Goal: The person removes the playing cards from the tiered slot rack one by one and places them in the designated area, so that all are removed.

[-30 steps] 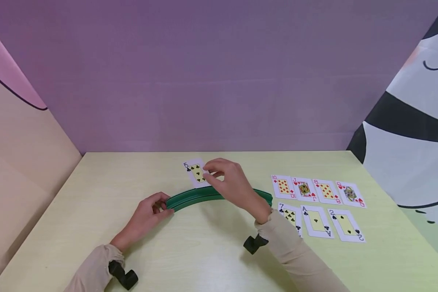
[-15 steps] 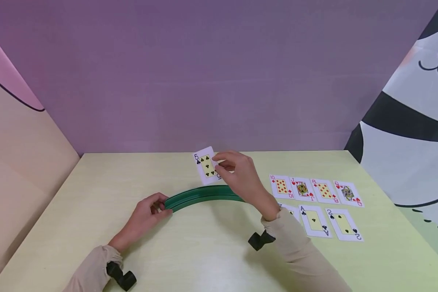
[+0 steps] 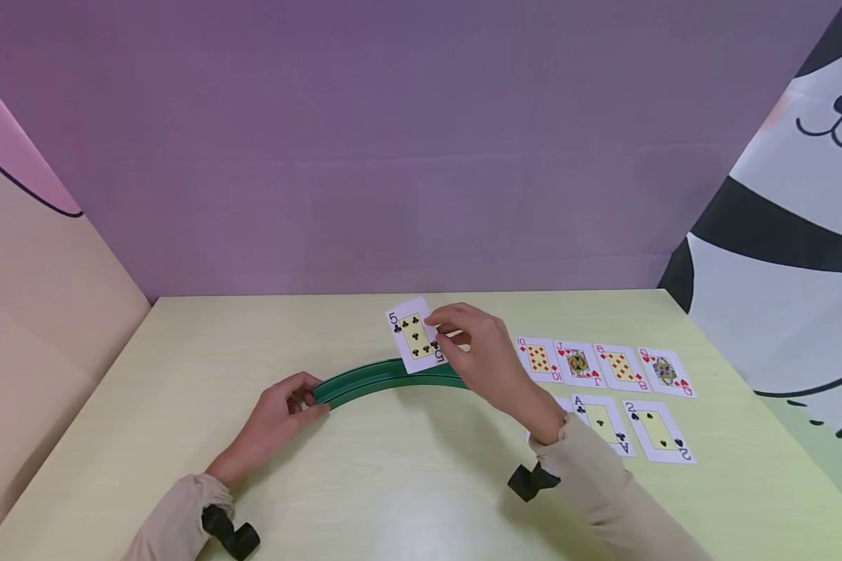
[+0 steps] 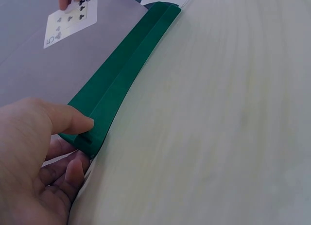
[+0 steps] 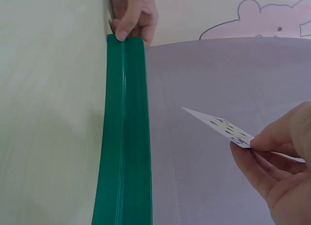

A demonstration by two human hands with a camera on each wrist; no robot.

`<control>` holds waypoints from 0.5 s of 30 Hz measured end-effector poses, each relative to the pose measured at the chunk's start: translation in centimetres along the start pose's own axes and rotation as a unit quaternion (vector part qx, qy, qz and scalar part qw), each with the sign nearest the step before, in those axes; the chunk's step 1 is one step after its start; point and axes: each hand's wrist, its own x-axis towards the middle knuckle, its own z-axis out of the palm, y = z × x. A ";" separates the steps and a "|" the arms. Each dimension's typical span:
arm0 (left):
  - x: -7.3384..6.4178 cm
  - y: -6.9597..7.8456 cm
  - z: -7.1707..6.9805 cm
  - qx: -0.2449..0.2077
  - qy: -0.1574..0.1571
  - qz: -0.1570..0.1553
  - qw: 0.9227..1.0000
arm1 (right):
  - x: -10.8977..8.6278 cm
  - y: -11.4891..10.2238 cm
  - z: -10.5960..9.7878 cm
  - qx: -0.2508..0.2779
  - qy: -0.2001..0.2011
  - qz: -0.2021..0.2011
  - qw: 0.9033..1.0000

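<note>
A curved green playing card holder stands on the table, and my left hand grips its left end between thumb and fingers. My right hand pinches the five of clubs by its right edge. The card is face toward me, tilted, and in the head view it overlaps the back of the holder. In the right wrist view the card is in the air, apart from the holder. The right hand and forearm hide the holder's right end in the head view.
On the right of the table lie two rows of face-up cards. The back row has red cards such as the ten of diamonds; the front row shows the ace of clubs and two of spades. My right forearm partly covers another card there.
My right hand has lifted the five of clubs from behind the holder, carried it to the right, then lowered it a little. The left hand still holds the left end.
</note>
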 end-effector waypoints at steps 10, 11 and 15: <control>-0.1 0.1 0.0 0.006 0.002 -0.003 1.000 | -1.6 -0.1 -1.6 -0.017 0.012 -0.012 1.000; -0.1 0.1 0.0 0.006 0.002 -0.002 1.000 | -1.8 -0.1 -1.8 -0.016 0.014 -0.015 1.000; 0.0 0.0 0.0 0.005 0.000 0.004 1.000 | -2.2 0.2 -2.1 -0.015 0.021 -0.023 0.999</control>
